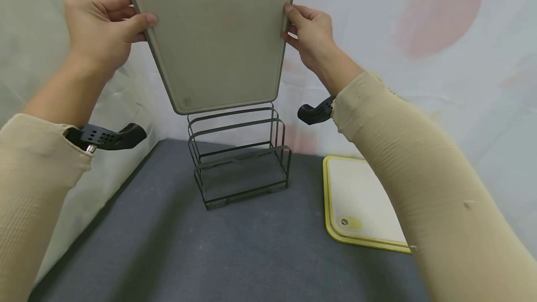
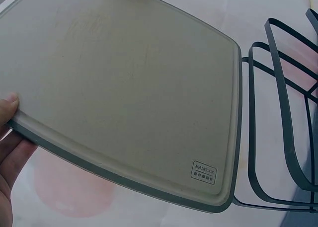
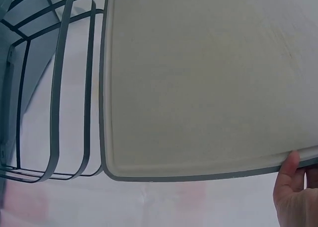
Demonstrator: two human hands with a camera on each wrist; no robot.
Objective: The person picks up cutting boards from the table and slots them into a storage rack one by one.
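Staged tabletop set with kitchenware, not a working kitchen.

Shown by a grey cloth-covered table backed on all sides by a pale hanging sheet with faint pink blotches, in place of walls, counters or appliances. Kitchen goods only: a dark wire rack standing at the middle, a white cutting board with yellow rim lying flat to the right, and a beige cutting board held up above the rack.

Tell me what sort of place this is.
Probably a staged kitchen-style work table: a grey cutting board held over a wire rack, a yellow-rimmed cutting board on the grey tabletop, draped sheets behind.
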